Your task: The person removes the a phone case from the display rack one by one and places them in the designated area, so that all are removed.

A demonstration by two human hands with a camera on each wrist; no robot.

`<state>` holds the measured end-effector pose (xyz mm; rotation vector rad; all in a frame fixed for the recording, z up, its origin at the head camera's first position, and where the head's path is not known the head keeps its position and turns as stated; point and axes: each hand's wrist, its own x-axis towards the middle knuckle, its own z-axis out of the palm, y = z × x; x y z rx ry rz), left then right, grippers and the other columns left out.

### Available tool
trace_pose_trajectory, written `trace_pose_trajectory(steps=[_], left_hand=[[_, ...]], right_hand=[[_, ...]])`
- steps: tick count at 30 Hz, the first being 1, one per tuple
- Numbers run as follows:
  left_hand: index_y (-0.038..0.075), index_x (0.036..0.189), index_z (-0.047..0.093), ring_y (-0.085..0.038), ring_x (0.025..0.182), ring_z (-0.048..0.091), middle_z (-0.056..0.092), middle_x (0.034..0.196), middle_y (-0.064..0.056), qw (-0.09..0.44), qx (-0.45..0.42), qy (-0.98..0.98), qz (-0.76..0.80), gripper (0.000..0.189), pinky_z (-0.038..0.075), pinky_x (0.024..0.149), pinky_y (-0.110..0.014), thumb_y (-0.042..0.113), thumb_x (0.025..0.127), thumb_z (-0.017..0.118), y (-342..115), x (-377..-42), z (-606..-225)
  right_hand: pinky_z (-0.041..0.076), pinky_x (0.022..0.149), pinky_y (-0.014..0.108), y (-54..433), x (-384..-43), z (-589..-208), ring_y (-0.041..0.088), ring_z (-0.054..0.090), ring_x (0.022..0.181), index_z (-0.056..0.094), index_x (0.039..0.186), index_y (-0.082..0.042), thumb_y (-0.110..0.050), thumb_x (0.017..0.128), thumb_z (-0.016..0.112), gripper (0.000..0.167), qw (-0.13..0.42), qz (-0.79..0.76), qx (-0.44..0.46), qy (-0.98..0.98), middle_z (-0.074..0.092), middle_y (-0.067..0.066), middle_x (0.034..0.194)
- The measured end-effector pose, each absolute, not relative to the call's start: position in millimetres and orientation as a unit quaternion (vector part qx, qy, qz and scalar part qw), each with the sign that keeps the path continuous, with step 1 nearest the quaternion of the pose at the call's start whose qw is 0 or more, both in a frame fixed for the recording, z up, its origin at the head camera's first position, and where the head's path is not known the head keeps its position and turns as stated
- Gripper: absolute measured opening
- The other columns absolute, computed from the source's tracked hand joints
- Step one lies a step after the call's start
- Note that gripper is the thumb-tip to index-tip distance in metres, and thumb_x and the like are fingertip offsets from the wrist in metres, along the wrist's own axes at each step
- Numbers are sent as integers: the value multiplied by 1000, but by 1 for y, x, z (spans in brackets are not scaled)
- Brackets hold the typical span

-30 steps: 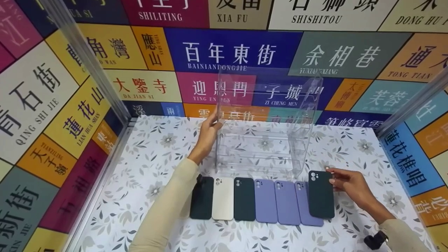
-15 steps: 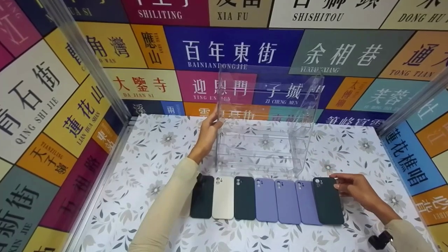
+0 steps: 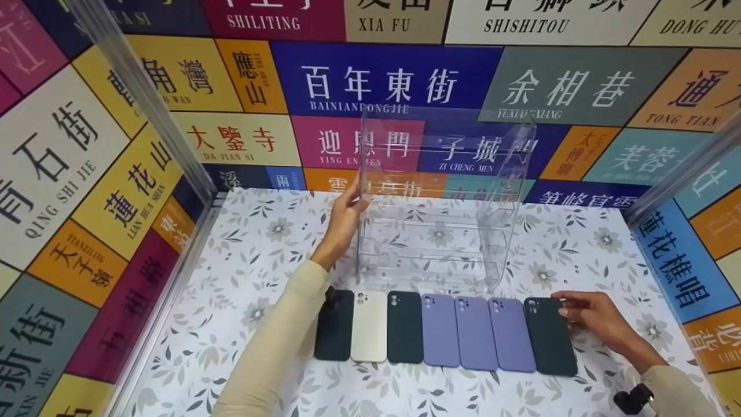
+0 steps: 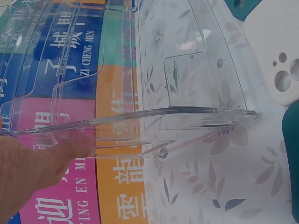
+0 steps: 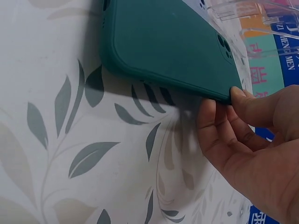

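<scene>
A clear plastic tiered rack (image 3: pixel 431 223) stands on the table. My left hand (image 3: pixel 343 223) grips its left side panel, thumb in front; the left wrist view shows the hand (image 4: pixel 42 168) at the panel's edge. With thumb and fingers, my right hand (image 3: pixel 599 324) pinches the upper right edge of a dark green phone case (image 3: pixel 551 337) at the right end of a row. In the right wrist view this case (image 5: pixel 163 51) has its camera holes towards the rack. Left of it lie three lilac cases (image 3: pixel 512 335), a dark green one (image 3: pixel 404 328) and a cream one (image 3: pixel 369 327).
A very dark case (image 3: pixel 334 327) ends the row on the left, partly behind the left sleeve (image 3: pixel 278 341). The table has a flowered white cover (image 3: pixel 260 249). Walls with coloured sign panels (image 3: pixel 388 81) close in the back and both sides.
My right hand has moved right and down with the dark green case, off the rightmost lilac one, which now shows fully. My left hand has stayed on the rack.
</scene>
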<state>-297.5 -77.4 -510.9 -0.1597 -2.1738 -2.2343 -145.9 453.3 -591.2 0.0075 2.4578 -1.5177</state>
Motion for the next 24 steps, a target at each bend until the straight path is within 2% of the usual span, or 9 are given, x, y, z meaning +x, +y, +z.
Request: trace_pose_trajectory(steps=[7, 12, 18, 24], left_hand=[[24, 174, 36, -35, 157, 44, 42, 176, -5, 3, -67, -696, -715, 66, 38, 128, -53, 10, 111, 52, -79, -296, -512], [22, 174, 36, -36, 152, 48, 47, 172, -9, 5, -58, -697, -714, 66, 39, 127, -52, 11, 111, 54, -80, -296, -513], [24, 173, 37, -36, 146, 54, 50, 168, -18, 4, -47, -700, -712, 67, 42, 124, -53, 11, 110, 55, -81, -296, -514], [23, 173, 36, -39, 151, 51, 48, 170, -16, 3, -38, -695, -718, 68, 39, 127, -52, 7, 110, 54, -82, -297, -513]], right_hand=[[66, 74, 31, 453, -141, -597, 15, 76, 86, 57, 144, 22, 7, 104, 67, 44, 123, -496, 2, 860, 73, 25, 111], [64, 70, 29, 445, -138, -599, 14, 73, 83, 64, 141, 16, 5, 102, 72, 41, 99, -447, 13, 889, 74, 27, 113], [60, 68, 23, 438, -137, -600, 7, 72, 83, 72, 133, 13, 6, 98, 76, 36, 51, -370, -9, 927, 76, 21, 106], [58, 68, 21, 434, -138, -603, 5, 71, 83, 73, 129, 13, 9, 96, 76, 33, 37, -355, -21, 934, 77, 21, 106]])
